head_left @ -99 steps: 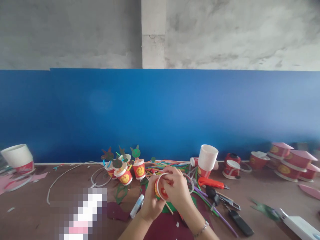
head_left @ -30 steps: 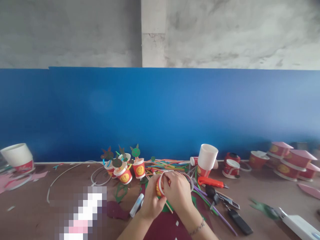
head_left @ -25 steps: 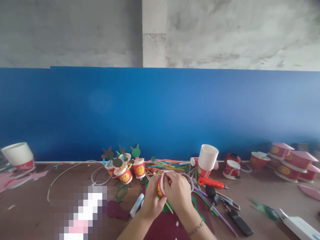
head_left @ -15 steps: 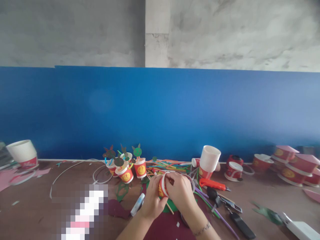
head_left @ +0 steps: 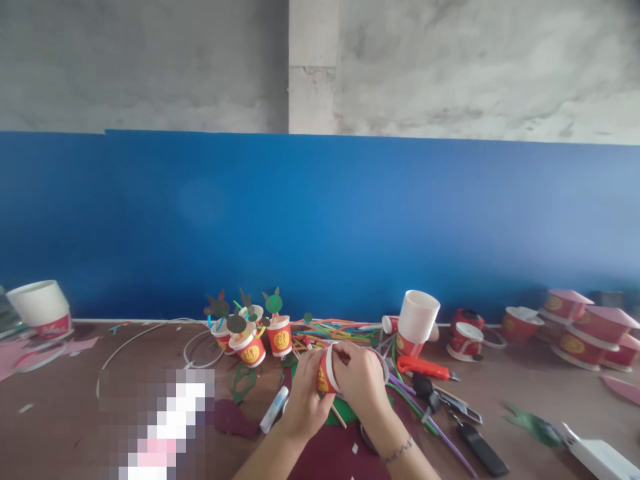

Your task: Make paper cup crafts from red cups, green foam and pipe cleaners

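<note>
A red paper cup [head_left: 325,375] with a yellow emblem lies tilted between my two hands, its white rim turned toward the right. My left hand [head_left: 303,400] wraps round the cup's left side and underside. At the rim, my right hand [head_left: 363,380] has its fingers bent over and partly into the cup's mouth; its fingertips are hidden. Beneath my hands are dark red paper [head_left: 335,450], green paper [head_left: 345,412] and a thin wooden stick [head_left: 340,418]. A glue stick [head_left: 273,410] lies just left of my left hand.
Red cups with paper animal heads [head_left: 280,337] stand behind on the left. A stack of paper cups [head_left: 417,317], an orange utility knife [head_left: 425,367], keys [head_left: 425,387] and coloured pipe cleaners [head_left: 340,330] lie around. Roofed cups [head_left: 580,347] stand far right, scissors [head_left: 560,433] nearer. A blue panel [head_left: 320,227] rises behind.
The cup has turned slightly, so its white rim and emblem show a little differently. Both hands keep their hold on it. The whole view has shifted slightly.
</note>
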`<state>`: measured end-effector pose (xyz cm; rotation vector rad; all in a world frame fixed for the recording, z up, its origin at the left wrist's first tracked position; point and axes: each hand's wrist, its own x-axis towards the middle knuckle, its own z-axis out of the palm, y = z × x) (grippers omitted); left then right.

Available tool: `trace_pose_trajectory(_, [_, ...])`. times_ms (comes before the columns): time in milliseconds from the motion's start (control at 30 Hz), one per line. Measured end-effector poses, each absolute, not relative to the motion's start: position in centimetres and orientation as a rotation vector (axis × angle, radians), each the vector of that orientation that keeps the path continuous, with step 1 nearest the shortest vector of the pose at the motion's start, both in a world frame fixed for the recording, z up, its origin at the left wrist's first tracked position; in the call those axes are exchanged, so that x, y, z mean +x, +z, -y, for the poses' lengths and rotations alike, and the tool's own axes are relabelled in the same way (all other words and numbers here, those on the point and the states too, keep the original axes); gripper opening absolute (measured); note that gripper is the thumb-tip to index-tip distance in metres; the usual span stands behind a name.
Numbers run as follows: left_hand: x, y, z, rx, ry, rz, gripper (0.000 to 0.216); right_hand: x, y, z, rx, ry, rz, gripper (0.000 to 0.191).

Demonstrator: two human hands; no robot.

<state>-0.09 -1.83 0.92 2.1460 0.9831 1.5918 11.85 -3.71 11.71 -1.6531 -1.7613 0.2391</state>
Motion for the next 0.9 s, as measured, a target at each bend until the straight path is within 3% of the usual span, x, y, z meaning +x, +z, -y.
trace_pose_trajectory(433, [0.3,0.8,1.8,2.008,1.561,-0.875,0.070,11.9,12.3,4.6,-1.418,0.458,1.679,0.012])
trace_pose_trajectory(667, [0.3,4.2,2.7,1.742,1.507,-0.691,0.055,13.6,12.8,3.7,-1.288,0.564,1.522,0.015])
trace_pose_trajectory(800, [0.0,5.5,3.2,1.618,1.350,-0.636,0.059,15.2,12.8,2.8,-1.209,0.949,1.301,0.036])
trace_pose_trajectory(900, [-0.1,5.7,3.5,1.520,1.213,-0.654,0.070,15.6,12.3,2.5,-1.138,1.358,1.219,0.037])
